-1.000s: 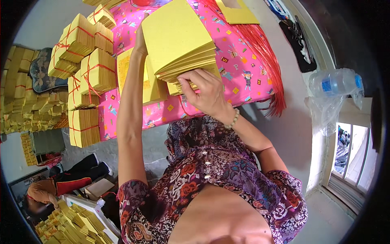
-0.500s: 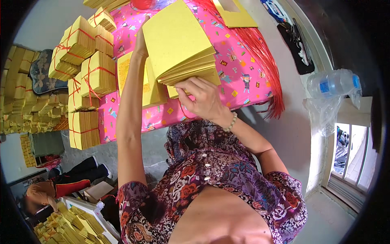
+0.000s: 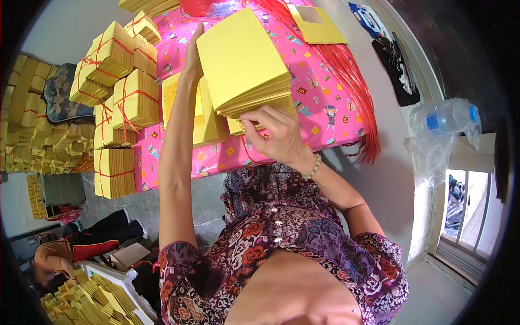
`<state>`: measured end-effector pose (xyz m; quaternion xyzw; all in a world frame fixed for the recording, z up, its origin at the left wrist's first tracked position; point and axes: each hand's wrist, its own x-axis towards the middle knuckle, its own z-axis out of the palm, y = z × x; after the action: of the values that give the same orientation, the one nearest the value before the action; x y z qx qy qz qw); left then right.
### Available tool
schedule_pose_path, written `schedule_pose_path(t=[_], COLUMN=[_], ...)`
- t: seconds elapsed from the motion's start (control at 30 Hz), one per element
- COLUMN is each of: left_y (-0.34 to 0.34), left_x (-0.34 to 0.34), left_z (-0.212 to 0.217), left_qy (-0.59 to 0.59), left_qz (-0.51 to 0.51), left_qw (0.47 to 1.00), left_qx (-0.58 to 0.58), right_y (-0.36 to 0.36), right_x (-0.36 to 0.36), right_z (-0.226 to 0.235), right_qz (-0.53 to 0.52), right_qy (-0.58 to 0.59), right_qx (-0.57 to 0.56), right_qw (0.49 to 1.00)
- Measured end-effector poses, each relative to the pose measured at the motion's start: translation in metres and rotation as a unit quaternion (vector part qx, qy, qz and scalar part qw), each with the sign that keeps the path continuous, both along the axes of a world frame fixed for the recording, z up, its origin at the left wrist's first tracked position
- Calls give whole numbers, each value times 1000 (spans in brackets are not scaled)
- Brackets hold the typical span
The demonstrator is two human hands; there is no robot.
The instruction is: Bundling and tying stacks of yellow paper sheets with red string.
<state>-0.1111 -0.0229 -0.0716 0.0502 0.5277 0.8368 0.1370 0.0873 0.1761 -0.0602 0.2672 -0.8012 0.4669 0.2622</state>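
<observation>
One thick stack of plain yellow paper (image 3: 241, 59) fills the upper centre of the frame, its smooth, blank top face tilted toward the viewer. Along the lower edge the layers fan slightly apart, showing many thin, folded-looking edges. The left hand (image 3: 194, 57), at the stack's left side, is long and fairly straight, its palm against the paper. The right hand (image 3: 276, 132), just below the stack, is half closed, fingers curled at the lower edges and thumb near the forefinger; the fingertips are partly hidden, so I cannot tell whether they pinch a layer. A pale beaded bracelet (image 3: 312, 167) circles the right wrist.

Beneath, toward the left, lies a yellow piece with an orange printed patch (image 3: 201, 120), its detail too fine to make out. The pink table cover (image 3: 319, 127) carries small cartoon figures and single printed letters. At upper left, yellow bundles (image 3: 138, 103) are tied with red string. At upper right, red strands (image 3: 352, 81) trail beside a yellow sheet with a cut-out (image 3: 330, 35). At the right edge, a clear bottle (image 3: 457, 115) wears a blue label.
</observation>
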Motion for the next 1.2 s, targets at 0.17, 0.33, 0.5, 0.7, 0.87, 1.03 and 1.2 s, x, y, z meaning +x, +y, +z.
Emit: schedule_pose_path(t=[0.17, 0.33, 0.5, 0.7, 0.87, 1.03, 1.2], left_y=[-4, -6, 5, 5, 6, 6, 1], left_x=[8, 11, 16, 15, 14, 14, 18], left_z=[17, 23, 28, 25, 20, 18, 22], left_qy=[17, 42, 51, 55, 63, 50, 63], left_qz=[51, 9, 39, 34, 15, 32, 27], left_qw=[998, 999, 996, 996, 995, 995, 996], left_qx=[-11, -14, -65, -56, -73, -78, -53], right_y=[-1, -6, -7, -6, -5, 1, 23], right_x=[4, -7, -13, -13, -12, -2, 6], right_z=[13, 20, 19, 19, 18, 15, 6], right_qz=[11, 8, -2, 0, 4, 20, 10], right_qy=[29, 52, 40, 43, 37, 44, 39], right_qx=[1, -17, -20, -14, -6, -17, -10], right_qw=[1000, 998, 999, 999, 999, 999, 999])
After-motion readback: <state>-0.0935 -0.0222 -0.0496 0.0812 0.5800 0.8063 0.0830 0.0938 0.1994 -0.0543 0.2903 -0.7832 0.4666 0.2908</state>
